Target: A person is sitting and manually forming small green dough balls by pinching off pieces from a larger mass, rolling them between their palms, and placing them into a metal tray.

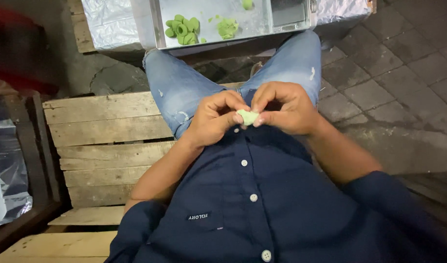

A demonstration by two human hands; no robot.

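Observation:
A small pale green lump of dough (247, 117) is pinched between the fingertips of both hands, just above my lap. My left hand (214, 118) grips its left side with thumb and fingers curled. My right hand (284, 108) presses on its right side. Both hands hover over my blue jeans and dark blue buttoned shirt. Ahead of my knees lies a metal tray (262, 22) with several green ring-shaped dough pieces (182, 30) and a crumpled green piece (227, 28).
I sit on a wooden slatted bench (106, 141). Foil-covered surfaces (109, 22) flank the tray. Grey paving stones (398, 83) lie to the right. A clear plastic sheet (7, 180) lies at the far left.

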